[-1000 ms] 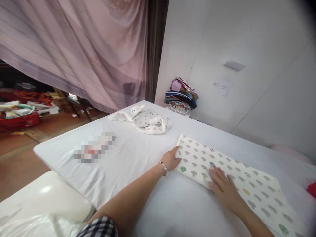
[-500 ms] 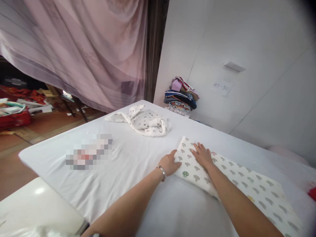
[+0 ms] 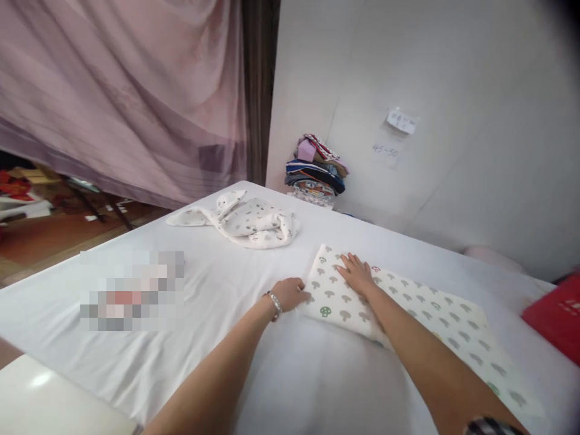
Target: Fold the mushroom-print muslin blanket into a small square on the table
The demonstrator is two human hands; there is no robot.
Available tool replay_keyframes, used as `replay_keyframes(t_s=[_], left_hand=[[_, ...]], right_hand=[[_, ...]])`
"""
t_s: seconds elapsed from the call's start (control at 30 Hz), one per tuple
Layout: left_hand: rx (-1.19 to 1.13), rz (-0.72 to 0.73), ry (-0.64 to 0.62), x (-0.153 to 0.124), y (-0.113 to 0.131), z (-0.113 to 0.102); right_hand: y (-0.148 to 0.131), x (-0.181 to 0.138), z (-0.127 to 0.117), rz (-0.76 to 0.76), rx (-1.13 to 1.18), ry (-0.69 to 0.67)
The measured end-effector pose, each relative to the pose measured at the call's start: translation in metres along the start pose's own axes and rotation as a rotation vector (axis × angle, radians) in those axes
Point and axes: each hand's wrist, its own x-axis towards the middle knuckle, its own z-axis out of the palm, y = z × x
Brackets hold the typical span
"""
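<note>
A white cloth with a mushroom print (image 3: 345,297) lies folded in a long strip on the white-covered table. My right hand (image 3: 356,275) rests flat on its top near the far left corner, fingers spread. At the strip's left end is my left hand (image 3: 289,294), wearing a silver bracelet (image 3: 275,305). Its thumb and fingers are slightly apart, the tips at the cloth's edge. Farther back, a crumpled white cloth with a small dark print (image 3: 258,223) lies apart from both hands.
The white table cover (image 3: 217,290) has wrinkles on the left, near a pixelated patch. A red item (image 3: 555,314) is at the right edge. Stacked folded fabrics (image 3: 316,172) stand behind the table against a pale wall (image 3: 453,72). A pink curtain (image 3: 136,90) hangs at back left.
The view has turned a little to the right, bringing more of the red item into sight. My left hand has eased slightly off the cloth's edge; my right hand stays flat on it.
</note>
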Motion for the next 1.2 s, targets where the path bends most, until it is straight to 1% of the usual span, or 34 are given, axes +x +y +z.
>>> replay_keyframes(t_s=[0.1,0.17,0.23,0.33,0.4,0.47,0.57,0.67,0.73,0.8,0.87,0.93,1.03,1.1,1.13,1.2], left_hand=[[0.050,0.003,0.071,0.004,0.001,0.007],[0.085,-0.001,0.118,0.006,0.001,0.011],[0.138,-0.001,0.148,0.007,0.002,0.015],[0.237,-0.003,0.181,0.008,0.007,0.017],[0.277,-0.008,0.181,0.008,0.009,0.017],[0.293,-0.008,0.172,0.009,0.009,0.016],[0.286,-0.006,0.161,0.011,0.005,0.015],[0.258,-0.003,0.163,0.014,0.000,0.015],[0.254,0.000,0.168,0.016,-0.001,0.015],[0.265,0.000,0.165,0.017,-0.001,0.014],[0.278,0.001,0.162,0.018,0.000,0.014],[0.282,0.001,0.169,0.018,0.001,0.014],[0.267,-0.005,0.165,0.018,0.000,0.013],[0.246,-0.014,0.149,0.017,0.000,0.012],[0.235,-0.023,0.144,0.016,0.001,0.011],[0.224,-0.039,0.161,0.013,0.002,0.009]], right_hand=[[0.006,-0.013,-0.016,-0.027,0.008,0.034],[0.022,-0.025,-0.023,-0.024,-0.034,0.080],[0.044,-0.036,-0.024,0.035,-0.074,0.093],[0.077,-0.047,-0.014,0.166,-0.072,0.069],[0.088,-0.048,-0.007,0.210,-0.047,0.056],[0.090,-0.046,-0.006,0.211,-0.022,0.043],[0.092,-0.046,-0.016,0.197,0.048,0.001],[0.109,-0.057,-0.028,0.202,0.053,0.060],[0.130,-0.071,-0.030,0.277,0.012,0.097],[0.151,-0.082,-0.027,0.399,0.001,0.090],[0.165,-0.088,-0.024,0.465,0.025,0.082],[0.172,-0.088,-0.023,0.455,0.080,0.093],[0.177,-0.089,-0.030,0.417,0.173,0.102],[0.183,-0.102,-0.037,0.412,0.204,0.156],[0.188,-0.114,-0.040,0.410,0.209,0.205],[0.200,-0.147,-0.039,0.392,0.210,0.315]])
